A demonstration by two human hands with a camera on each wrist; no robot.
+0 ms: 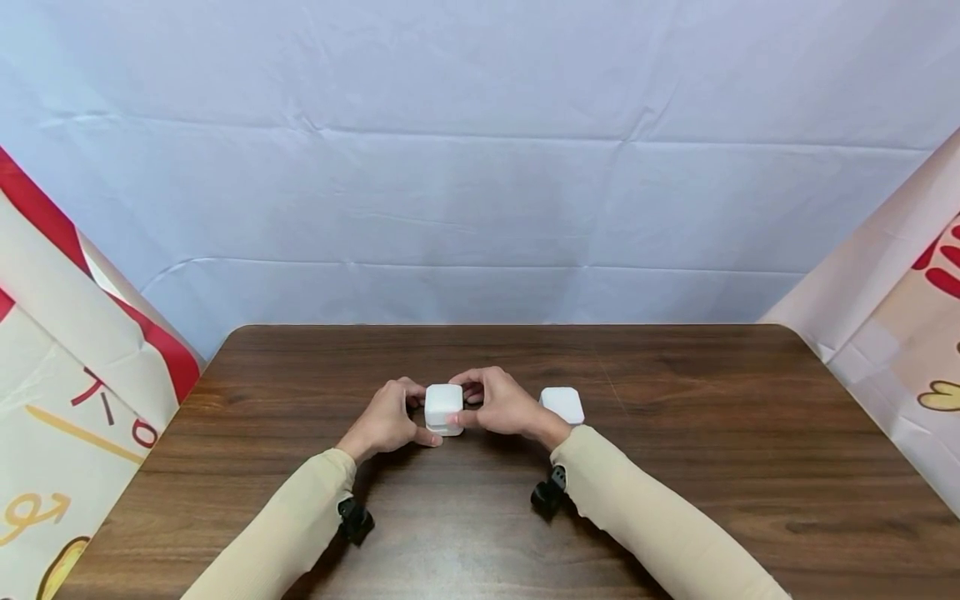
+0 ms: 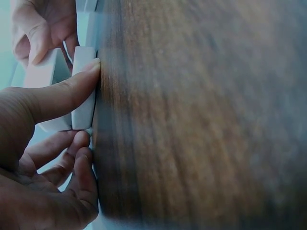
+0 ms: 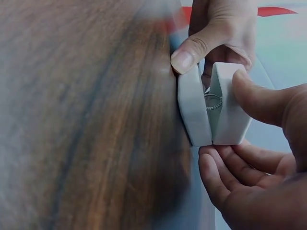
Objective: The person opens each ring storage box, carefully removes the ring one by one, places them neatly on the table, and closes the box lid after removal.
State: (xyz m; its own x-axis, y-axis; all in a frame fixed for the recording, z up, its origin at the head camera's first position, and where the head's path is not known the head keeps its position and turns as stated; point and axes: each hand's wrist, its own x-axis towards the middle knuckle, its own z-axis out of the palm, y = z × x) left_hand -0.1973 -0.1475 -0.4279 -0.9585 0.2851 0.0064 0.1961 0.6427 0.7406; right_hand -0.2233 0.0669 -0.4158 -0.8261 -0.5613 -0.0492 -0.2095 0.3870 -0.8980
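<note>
A small white ring box [image 1: 444,407] is on the table between both hands. Its base [image 3: 194,108] and lid [image 3: 232,108] stand apart by a narrow wedge, and a silver ring [image 3: 214,102] shows in the gap. My left hand [image 1: 385,421] grips the base low down, thumb on the near side and fingers opposite. The lid is pinched by my right hand [image 1: 508,406], thumb against its near face, fingers behind. In the left wrist view the lid [image 2: 36,79] tilts away from the base [image 2: 83,112].
A second white box [image 1: 562,405] with rounded corners stands just beyond my right wrist, partly covered by it. The brown wooden table [image 1: 712,417] reaches back to a pale cloth backdrop [image 1: 480,208]. Printed curtains [image 1: 45,392] hang at both sides.
</note>
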